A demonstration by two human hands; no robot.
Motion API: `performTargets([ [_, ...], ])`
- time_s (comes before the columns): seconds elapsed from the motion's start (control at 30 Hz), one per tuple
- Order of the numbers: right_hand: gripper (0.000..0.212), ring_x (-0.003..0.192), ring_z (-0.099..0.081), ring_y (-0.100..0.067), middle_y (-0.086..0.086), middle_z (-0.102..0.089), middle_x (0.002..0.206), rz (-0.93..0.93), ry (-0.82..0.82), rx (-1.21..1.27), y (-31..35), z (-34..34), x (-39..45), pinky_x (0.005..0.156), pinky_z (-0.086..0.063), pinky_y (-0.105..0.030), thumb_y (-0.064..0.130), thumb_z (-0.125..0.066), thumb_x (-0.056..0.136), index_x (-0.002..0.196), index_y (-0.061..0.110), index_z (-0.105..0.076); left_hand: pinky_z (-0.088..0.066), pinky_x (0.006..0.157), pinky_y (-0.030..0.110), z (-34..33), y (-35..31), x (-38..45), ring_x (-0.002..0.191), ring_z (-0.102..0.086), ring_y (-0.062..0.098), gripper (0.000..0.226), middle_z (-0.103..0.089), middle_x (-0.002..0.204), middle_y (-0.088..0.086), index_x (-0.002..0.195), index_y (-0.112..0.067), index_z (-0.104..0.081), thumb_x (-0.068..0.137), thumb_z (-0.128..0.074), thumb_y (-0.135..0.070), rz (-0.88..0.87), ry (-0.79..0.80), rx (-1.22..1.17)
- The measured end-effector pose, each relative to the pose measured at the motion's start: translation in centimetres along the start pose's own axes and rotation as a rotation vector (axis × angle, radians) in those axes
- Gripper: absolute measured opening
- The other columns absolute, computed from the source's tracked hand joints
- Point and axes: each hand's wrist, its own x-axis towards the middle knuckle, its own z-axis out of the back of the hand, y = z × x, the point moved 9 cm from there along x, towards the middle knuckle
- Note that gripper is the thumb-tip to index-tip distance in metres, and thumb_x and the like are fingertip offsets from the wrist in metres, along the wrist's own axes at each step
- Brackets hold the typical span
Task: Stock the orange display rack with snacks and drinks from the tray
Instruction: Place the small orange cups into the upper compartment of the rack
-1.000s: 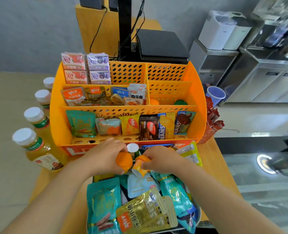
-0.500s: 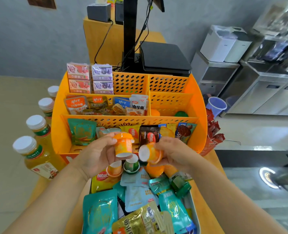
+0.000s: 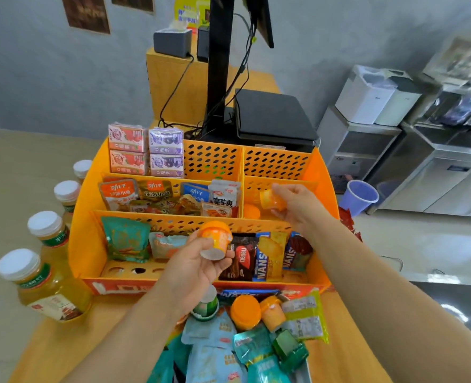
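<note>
Shop counter: till screen pole, snack-stocked orange display rack.

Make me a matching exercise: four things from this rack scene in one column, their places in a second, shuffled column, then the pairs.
Things:
1. drink cartons
2. tea bottles
3. orange cup in the left hand
4. orange cup in the right hand

Places:
A. on the table, left of the orange rack
B. rack's top tier, left
C. over the middle tier's right compartment
D. over the bottom tier

Pairs: 1-B, 2-A, 3-D, 4-C
</note>
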Motion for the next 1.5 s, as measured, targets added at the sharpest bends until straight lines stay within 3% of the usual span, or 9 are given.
performTargets([
  [0.07,0.052,0.095,-0.064,-0.026,-0.01,-0.059,0.118,-0.029,0.006,-0.118,-0.4,-1.2,1.3,0.073,-0.06,-0.035,0.023,-0.079,0.08,0.124,0.018,-0.052,-0.057,0.062,0.033,-0.7,0.2,0.2,0.076,-0.068,0.03,0.05,-0.057,0.112,0.024,0.144,-0.016,-0.031,0.097,-0.041,-0.004,0.0,0.025,-0.008],
  [0.23,0.057,0.073,-0.057,-0.009,0.005,-0.055,0.089,0.174,-0.061,-0.697,0.4,-3.4,2.6,0.049,-0.043,-0.02,0.024,-0.08,0.078,0.129,0.017,-0.054,-0.057,0.075,0.034,-1.4,-0.1,0.4,0.095,-0.067,0.032,0.062,-0.056,0.125,0.022,0.132,-0.018,-0.045,0.077,-0.065,0.0,-0.012,0.058,0.049],
  [0.33,0.063,0.087,-0.06,-0.015,-0.002,-0.063,0.108,0.287,-0.128,-0.849,0.6,-4.1,2.6,0.046,-0.038,-0.017,0.028,-0.083,0.075,0.127,0.015,-0.051,-0.056,0.077,0.032,-1.4,-0.3,0.3,0.1,-0.068,0.032,0.073,-0.06,0.123,0.02,0.13,-0.017,-0.047,0.066,-0.075,0.002,-0.023,0.068,0.059],
  [0.47,0.064,0.089,-0.061,-0.018,-0.006,-0.063,0.112,0.356,-0.145,-0.89,1.1,-4.7,2.4,0.047,-0.039,-0.017,0.029,-0.085,0.072,0.122,0.015,-0.048,-0.056,0.08,0.034,-1.3,0.0,0.3,0.105,-0.067,0.034,0.064,-0.064,0.121,0.019,0.129,-0.014,-0.046,0.071,-0.071,0.0,-0.037,0.094,0.043],
  [0.7,0.063,0.095,-0.054,-0.014,-0.002,-0.059,0.122,0.363,0.026,-0.977,1.0,-4.6,2.8,0.054,-0.041,-0.016,0.022,-0.084,0.074,0.126,0.023,-0.049,-0.056,0.084,0.035,-1.4,-0.3,0.3,0.111,-0.064,0.034,0.073,-0.065,0.123,0.012,0.129,-0.027,-0.05,0.067,-0.08,-0.005,-0.083,0.145,0.102],
  [0.83,0.053,0.11,-0.058,-0.021,-0.002,-0.059,0.129,0.354,0.036,-0.908,1.5,-3.6,2.8,0.072,-0.054,-0.028,0.021,-0.08,0.079,0.127,0.026,-0.058,-0.056,0.083,0.034,-1.4,-0.4,0.3,0.111,-0.064,0.034,0.071,-0.066,0.123,0.012,0.131,-0.027,-0.049,0.07,-0.08,-0.007,-0.085,0.16,0.085],
  [1.0,0.035,0.1,-0.06,-0.018,0.001,-0.062,0.114,0.286,-0.001,-0.761,1.1,-2.1,3.1,0.077,-0.059,-0.037,0.024,-0.078,0.081,0.114,0.026,-0.067,-0.057,0.079,0.033,-1.3,-0.2,0.2,0.11,-0.064,0.035,0.069,-0.064,0.125,0.013,0.128,-0.027,-0.051,0.069,-0.078,-0.004,-0.077,0.142,0.085],
  [1.33,0.024,0.093,-0.059,-0.014,0.002,-0.063,0.107,0.377,-0.015,-0.821,1.2,-2.5,2.5,0.071,-0.056,-0.03,0.022,-0.08,0.079,0.095,0.025,-0.063,-0.057,0.078,0.032,-1.5,0.0,-0.1,0.107,-0.066,0.033,0.065,-0.071,0.114,0.007,0.124,-0.026,-0.052,0.069,-0.077,-0.003,-0.076,0.124,0.116],
  [1.5,0.021,0.112,-0.058,-0.018,0.0,-0.062,0.125,0.414,0.044,-0.912,1.2,-3.3,1.4,0.078,-0.051,-0.027,0.017,-0.077,0.082,0.09,0.029,-0.062,-0.059,0.073,0.029,-1.4,0.4,0.0,0.103,-0.068,0.031,0.063,-0.072,0.11,0.01,0.123,-0.015,-0.048,0.068,-0.072,0.0,-0.072,0.077,0.09],
])
